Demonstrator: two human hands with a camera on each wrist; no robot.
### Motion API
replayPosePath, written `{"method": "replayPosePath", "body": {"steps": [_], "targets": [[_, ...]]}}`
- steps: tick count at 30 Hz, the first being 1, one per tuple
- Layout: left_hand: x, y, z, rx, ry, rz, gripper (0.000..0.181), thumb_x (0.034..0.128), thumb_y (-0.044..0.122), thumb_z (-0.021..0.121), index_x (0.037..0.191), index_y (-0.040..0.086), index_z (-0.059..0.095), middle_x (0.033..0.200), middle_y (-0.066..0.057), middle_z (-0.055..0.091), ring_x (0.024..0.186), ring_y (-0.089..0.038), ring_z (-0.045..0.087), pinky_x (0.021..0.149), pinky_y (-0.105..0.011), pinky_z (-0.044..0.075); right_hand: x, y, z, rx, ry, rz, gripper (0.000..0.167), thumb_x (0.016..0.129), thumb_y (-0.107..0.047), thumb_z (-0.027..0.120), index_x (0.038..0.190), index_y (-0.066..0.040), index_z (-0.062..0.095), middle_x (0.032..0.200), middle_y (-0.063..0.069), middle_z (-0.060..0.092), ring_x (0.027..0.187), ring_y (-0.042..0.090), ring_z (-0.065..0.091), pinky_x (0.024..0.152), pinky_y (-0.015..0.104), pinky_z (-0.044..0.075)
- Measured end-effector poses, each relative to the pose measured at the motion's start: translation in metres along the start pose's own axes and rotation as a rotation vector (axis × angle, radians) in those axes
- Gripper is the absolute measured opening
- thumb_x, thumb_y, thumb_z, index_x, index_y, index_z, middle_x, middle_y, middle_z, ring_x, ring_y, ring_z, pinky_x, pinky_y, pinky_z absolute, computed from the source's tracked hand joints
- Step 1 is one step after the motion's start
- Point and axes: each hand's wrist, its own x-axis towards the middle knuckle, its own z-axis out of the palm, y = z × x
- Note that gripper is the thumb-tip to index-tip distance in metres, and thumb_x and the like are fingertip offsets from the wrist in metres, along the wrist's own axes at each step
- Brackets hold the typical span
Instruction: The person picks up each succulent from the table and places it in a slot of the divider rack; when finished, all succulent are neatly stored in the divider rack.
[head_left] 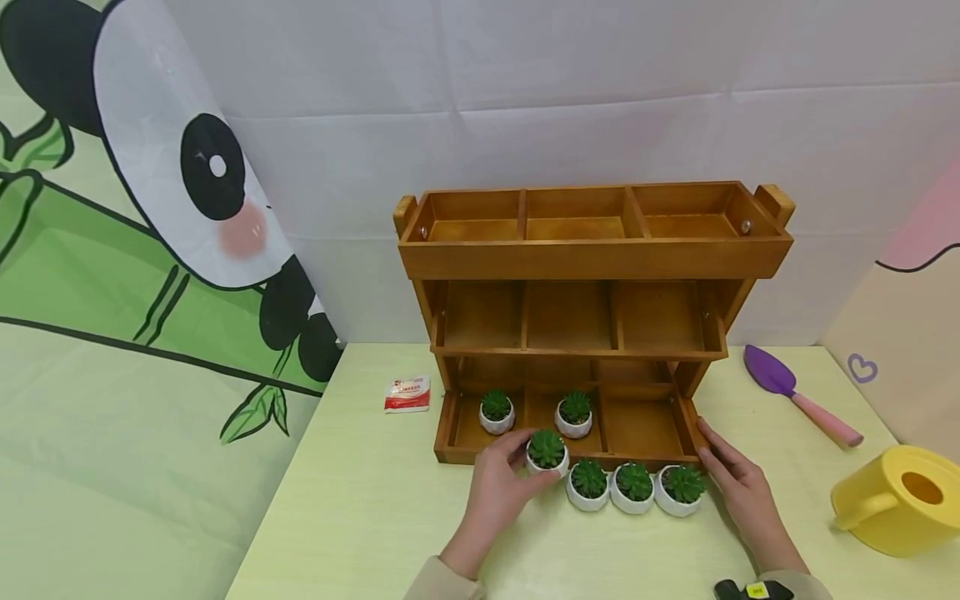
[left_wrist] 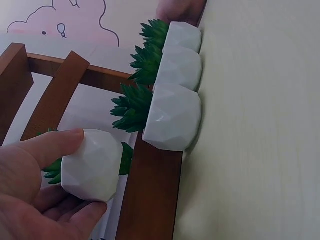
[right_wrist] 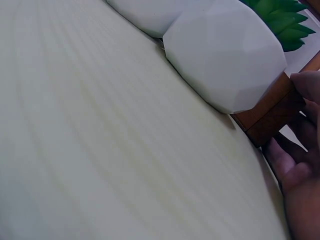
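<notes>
A white faceted pot with a green succulent (head_left: 547, 451) is pinched between the thumb and fingers of my left hand (head_left: 501, 481), at the front edge of the wooden shelf's bottom tier (head_left: 577, 458). The left wrist view shows the held pot (left_wrist: 92, 165) tilted. My right hand (head_left: 742, 492) touches the bottom tier's right end; in the right wrist view its fingers rest against the wooden corner (right_wrist: 270, 112). Two potted succulents (head_left: 496, 412) (head_left: 574, 415) stand in the bottom tier's left and middle compartments. Three more pots (head_left: 588, 486) stand in a row before the shelf.
The shelf's upper tier (head_left: 596, 260) and middle tier (head_left: 577, 353) hold nothing. A red and white packet (head_left: 407, 395) lies left of the shelf. On the right are a purple trowel with a pink handle (head_left: 825, 418) and a yellow watering can (head_left: 892, 500).
</notes>
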Motion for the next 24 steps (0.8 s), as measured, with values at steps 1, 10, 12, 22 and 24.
{"method": "replayPosePath", "body": {"steps": [1, 10, 12, 22, 24], "targets": [[0.002, 0.002, 0.001, -0.005, -0.001, -0.003, 0.06, 0.0762, 0.013, 0.095, 0.129, -0.002, 0.07, 0.129, -0.014, 0.068, 0.121, -0.032, 0.066, 0.097, -0.03, 0.055, 0.0, 0.0, 0.0, 0.0, -0.001, 0.002, 0.056, 0.11, -0.042, 0.051, 0.162, -0.023, 0.04, 0.165, -0.004, 0.036, 0.13, -0.021, 0.031, 0.097, 0.0, 0.032], [0.019, 0.011, 0.014, -0.031, -0.02, -0.019, 0.063, 0.0784, 0.017, 0.094, 0.133, 0.0, 0.068, 0.135, -0.013, 0.064, 0.126, -0.032, 0.063, 0.1, -0.032, 0.053, 0.001, 0.002, -0.001, -0.008, -0.011, 0.025, 0.057, 0.11, -0.043, 0.051, 0.162, -0.025, 0.039, 0.166, -0.002, 0.035, 0.129, -0.021, 0.03, 0.096, -0.001, 0.032], [0.023, 0.013, 0.017, -0.028, -0.029, -0.02, 0.063, 0.0791, 0.017, 0.094, 0.134, 0.0, 0.067, 0.137, -0.014, 0.064, 0.127, -0.032, 0.062, 0.101, -0.032, 0.053, 0.002, 0.002, -0.001, -0.012, -0.014, 0.03, 0.057, 0.11, -0.044, 0.051, 0.163, -0.026, 0.038, 0.166, -0.002, 0.034, 0.129, -0.021, 0.03, 0.096, -0.001, 0.032], [0.037, 0.027, 0.036, -0.002, -0.076, -0.054, 0.068, 0.0828, 0.023, 0.092, 0.141, 0.001, 0.063, 0.144, -0.014, 0.059, 0.13, -0.033, 0.06, 0.101, -0.034, 0.053, 0.002, 0.002, -0.001, -0.001, -0.02, 0.033, 0.058, 0.11, -0.044, 0.05, 0.163, -0.025, 0.037, 0.166, -0.002, 0.033, 0.13, -0.02, 0.03, 0.096, 0.0, 0.033], [0.04, 0.029, 0.04, 0.001, -0.081, -0.05, 0.067, 0.0824, 0.023, 0.092, 0.14, 0.002, 0.064, 0.141, -0.013, 0.061, 0.128, -0.031, 0.062, 0.1, -0.033, 0.054, 0.001, 0.001, -0.001, 0.004, -0.021, 0.032, 0.058, 0.11, -0.044, 0.05, 0.163, -0.024, 0.037, 0.166, -0.003, 0.033, 0.13, -0.019, 0.03, 0.096, 0.001, 0.034]]}}
